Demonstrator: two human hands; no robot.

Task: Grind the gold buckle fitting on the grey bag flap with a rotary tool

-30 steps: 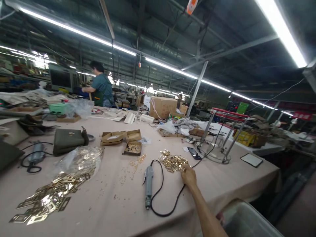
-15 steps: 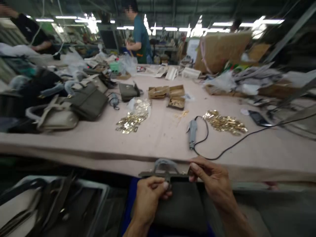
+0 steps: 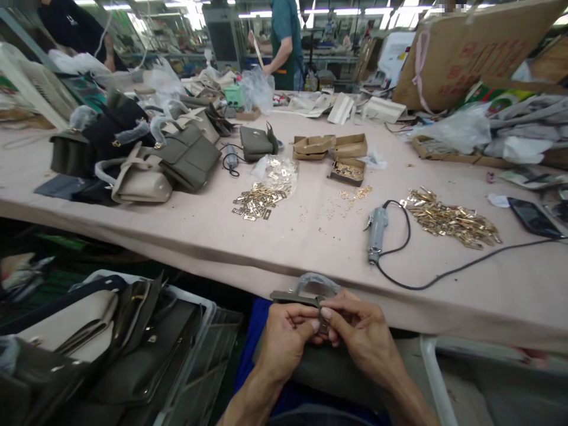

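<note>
A dark olive handbag (image 3: 306,367) lies in my lap below the table edge, its handle (image 3: 317,281) wrapped in clear film. My left hand (image 3: 288,334) is closed, pinching the narrow strap (image 3: 323,319) at the bag's top between thumb and fingers. From the other side my right hand (image 3: 361,328) pinches the same strap, thumb tips nearly meeting. Whether a small metal part sits between the fingertips is hidden. A grey electric screwdriver (image 3: 377,235) with a black cord rests on the table beyond my right hand.
Brass-coloured plates lie in a left pile (image 3: 257,202) and a right pile (image 3: 452,219). Small cardboard boxes (image 3: 348,171) stand behind them. Finished-looking handbags (image 3: 189,157) crowd the left. A crate of bags (image 3: 208,313) is lower left, another crate (image 3: 428,361) lower right. A co-worker (image 3: 286,47) stands across the table.
My right hand has moved left to meet my left hand at the strap; earlier it was apart at the bag's right side. The view has shifted, with the table things appearing further right.
</note>
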